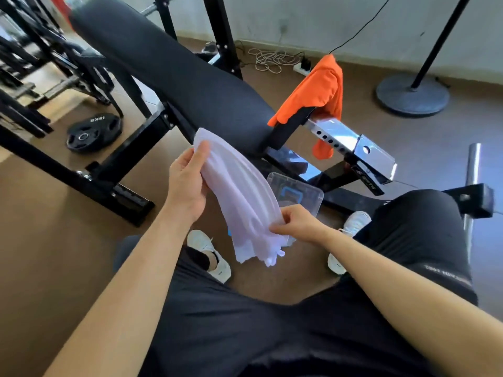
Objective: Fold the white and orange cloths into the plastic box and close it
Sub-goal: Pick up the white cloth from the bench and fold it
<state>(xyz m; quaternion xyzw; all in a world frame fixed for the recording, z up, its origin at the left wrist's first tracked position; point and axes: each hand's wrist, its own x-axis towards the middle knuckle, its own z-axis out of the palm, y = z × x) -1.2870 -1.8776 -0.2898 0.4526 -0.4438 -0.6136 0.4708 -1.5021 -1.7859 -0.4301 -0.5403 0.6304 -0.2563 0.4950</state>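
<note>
Above the floor between the knees, I have the white cloth [239, 197] held up in the air as a long, loosely gathered strip. The left hand [187, 183] grips its upper end, thumb curled over the front edge and fingers behind. The right hand [296, 224] pinches the lower part between thumb and fingertips, and the tail hangs free below. The plastic box [302, 194] sits on the floor just behind the cloth, partly hidden by it. I cannot tell whether its lid is on. The orange cloth [318, 88] is draped over the end bracket of the bench [177, 69], well apart from both hands and untouched. By my reckoning the task is at an early stage: the white cloth is only partly folded, nothing is in the box that I can see, and the orange cloth and the closing are yet to come.
</note>
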